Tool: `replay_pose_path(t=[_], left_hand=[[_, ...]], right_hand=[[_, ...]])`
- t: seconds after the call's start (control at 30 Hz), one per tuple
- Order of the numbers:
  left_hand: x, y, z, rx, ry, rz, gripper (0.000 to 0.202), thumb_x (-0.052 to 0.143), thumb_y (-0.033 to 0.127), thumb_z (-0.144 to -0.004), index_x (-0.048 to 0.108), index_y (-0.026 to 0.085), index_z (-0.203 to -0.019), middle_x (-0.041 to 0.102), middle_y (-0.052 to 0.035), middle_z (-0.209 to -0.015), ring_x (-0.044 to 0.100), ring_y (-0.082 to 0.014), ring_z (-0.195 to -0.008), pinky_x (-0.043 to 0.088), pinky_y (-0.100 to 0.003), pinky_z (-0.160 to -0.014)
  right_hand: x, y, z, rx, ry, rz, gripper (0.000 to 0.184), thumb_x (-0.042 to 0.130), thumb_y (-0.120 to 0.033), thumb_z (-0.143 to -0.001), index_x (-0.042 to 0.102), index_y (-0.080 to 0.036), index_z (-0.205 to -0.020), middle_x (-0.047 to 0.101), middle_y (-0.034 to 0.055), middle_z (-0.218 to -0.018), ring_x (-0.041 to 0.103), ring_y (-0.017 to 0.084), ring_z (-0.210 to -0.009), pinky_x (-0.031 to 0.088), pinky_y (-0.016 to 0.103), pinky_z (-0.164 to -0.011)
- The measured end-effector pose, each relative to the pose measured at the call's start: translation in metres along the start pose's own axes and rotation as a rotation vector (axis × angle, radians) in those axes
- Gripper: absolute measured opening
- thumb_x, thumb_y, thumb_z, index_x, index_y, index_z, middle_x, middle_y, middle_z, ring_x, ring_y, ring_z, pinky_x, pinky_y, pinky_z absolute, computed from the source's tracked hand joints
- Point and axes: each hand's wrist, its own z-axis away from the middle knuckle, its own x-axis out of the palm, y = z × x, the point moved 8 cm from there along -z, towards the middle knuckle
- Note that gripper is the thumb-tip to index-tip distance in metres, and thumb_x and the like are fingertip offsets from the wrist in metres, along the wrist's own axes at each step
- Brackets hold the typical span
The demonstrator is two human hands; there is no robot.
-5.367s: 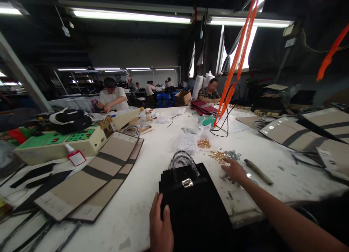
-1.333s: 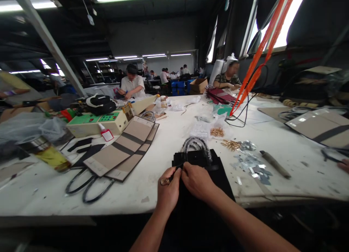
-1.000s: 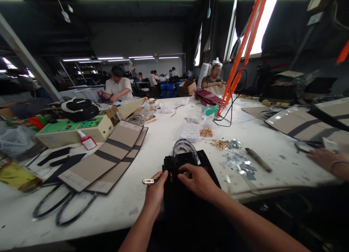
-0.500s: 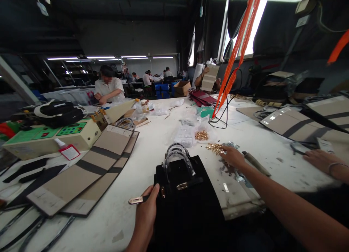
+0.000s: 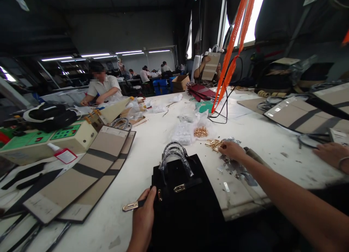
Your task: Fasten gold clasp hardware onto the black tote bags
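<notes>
Black handbag (image 5: 182, 208) over near edge of table (image 5: 152, 139): now held one-handed, strap (image 5: 140, 203) pinched in left hand (image 5: 144, 215); right hand (image 5: 233, 150) off to gold fittings (image 5: 214, 144), half-curled (grip unclear).

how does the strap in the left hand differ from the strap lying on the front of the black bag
The held strap is pinched in the left hand, while the loose strap lies across the black bag, untouched.
The held strap's plate sticks out past the bag's side, over the table; the loose strap's plate sits within the bag's front.
Both straps are black with gold plates at their ends.
</notes>
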Motion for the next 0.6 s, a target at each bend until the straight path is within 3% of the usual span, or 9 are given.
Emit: replay_pose_path(t=[0.2, 0.4, 0.5, 0.6], left_hand=[[-0.003, 0.001, 0.002, -0.005, 0.047, -0.004, 0.057, 0.075, 0.063, -0.077, 0.074, 0.018, -0.112, 0.076, -0.0074, -0.105, 0.071, -0.0276, -0.096, 0.053, -0.036, -0.085], [-0.004, 0.002, 0.002, 0.029, 0.035, -0.004, 0.054, 0.075, 0.063, -0.078, 0.074, 0.017, -0.108, 0.076, -0.0078, -0.102, 0.07, -0.0264, -0.096, 0.052, -0.034, -0.084], [0.001, 0.008, 0.007, 0.06, -0.032, 0.024, 0.051, 0.072, 0.064, -0.08, 0.072, 0.016, -0.098, 0.074, -0.0066, -0.092, 0.067, -0.0228, -0.087, 0.05, -0.03, -0.077], [0.006, 0.016, 0.013, 0.085, -0.125, 0.07, 0.049, 0.07, 0.064, -0.082, 0.068, 0.016, -0.089, 0.069, -0.0051, -0.082, 0.063, -0.0192, -0.076, 0.048, -0.027, -0.069]], right_hand=[[-0.009, -0.013, 0.015, -0.034, 0.072, 0.035, 0.043, 0.048, -0.047, -0.09, 0.071, -0.013, -0.105, 0.067, 0.0118, -0.107, 0.057, 0.01, -0.091, 0.035, 0.02, -0.084], [-0.038, -0.028, 0.041, -0.012, 0.153, -0.128, 0.049, 0.039, -0.049, -0.094, 0.072, -0.014, -0.098, 0.068, 0.0088, -0.107, 0.055, 0.007, -0.086, 0.03, 0.016, -0.074], [-0.043, -0.056, 0.085, -0.046, 0.133, -0.287, 0.058, 0.034, -0.057, -0.096, 0.07, -0.012, -0.101, 0.068, 0.0078, -0.096, 0.055, 0.005, -0.076, 0.035, 0.015, -0.069], [-0.02, -0.094, 0.153, -0.076, -0.029, -0.727, 0.065, 0.042, -0.071, -0.09, 0.067, -0.012, -0.101, 0.066, 0.0061, -0.085, 0.054, 0.005, -0.068, 0.041, 0.014, -0.064]])
